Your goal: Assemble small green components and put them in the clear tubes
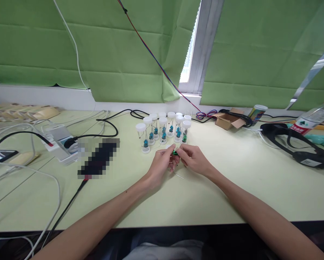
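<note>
Near the middle of the table, my left hand (162, 162) pinches a small green part (175, 152) between thumb and fingers. My right hand (194, 157) is closed at the part's right side, its fingertips touching it. What exactly the part is stays too small to make out. A thin metal wire (179, 176) sticks out below my left hand. Just beyond both hands stand several clear tubes with white caps; the nearest left tube (143, 139) holds a blue-green piece. The rightmost tube (186, 131) has a greener piece inside.
On the left lie a blurred dark device (99, 159) on a cable, a white power strip (60, 144) and tangled cords. To the right are an open cardboard box (225, 121), a canister (256, 113), a black headset (300, 151) and a bottle (314, 117).
</note>
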`<state>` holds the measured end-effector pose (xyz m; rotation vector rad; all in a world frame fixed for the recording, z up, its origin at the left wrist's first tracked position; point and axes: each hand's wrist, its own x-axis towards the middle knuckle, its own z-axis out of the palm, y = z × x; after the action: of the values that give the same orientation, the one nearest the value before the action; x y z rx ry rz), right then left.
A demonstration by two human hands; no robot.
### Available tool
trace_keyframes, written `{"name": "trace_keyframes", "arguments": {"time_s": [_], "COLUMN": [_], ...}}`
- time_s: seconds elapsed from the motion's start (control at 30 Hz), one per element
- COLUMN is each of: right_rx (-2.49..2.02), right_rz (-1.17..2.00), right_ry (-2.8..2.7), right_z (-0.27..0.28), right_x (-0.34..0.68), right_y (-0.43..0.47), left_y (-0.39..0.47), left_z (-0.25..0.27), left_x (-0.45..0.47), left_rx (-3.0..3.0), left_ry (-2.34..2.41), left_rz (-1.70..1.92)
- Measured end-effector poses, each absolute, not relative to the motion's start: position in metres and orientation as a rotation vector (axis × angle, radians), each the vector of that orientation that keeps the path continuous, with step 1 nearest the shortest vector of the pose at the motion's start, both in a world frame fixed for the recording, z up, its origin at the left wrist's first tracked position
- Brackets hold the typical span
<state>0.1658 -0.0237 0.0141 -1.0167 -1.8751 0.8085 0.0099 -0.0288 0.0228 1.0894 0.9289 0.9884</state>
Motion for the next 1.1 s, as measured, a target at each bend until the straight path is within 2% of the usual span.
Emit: {"name": "trace_keyframes", "arguments": {"time_s": [1.1], "right_rx": [-1.02], "right_rz": [0.785], "right_ry": [-1.791], "right_z": [0.0137], "right_x": [0.1648], "right_y": [-0.0222], "left_y": [-0.03], "left_z": [0.0233], "left_x": [0.011], "left_rx": [1.191], "left_ry": [0.891], "left_rz": [1.011]}}
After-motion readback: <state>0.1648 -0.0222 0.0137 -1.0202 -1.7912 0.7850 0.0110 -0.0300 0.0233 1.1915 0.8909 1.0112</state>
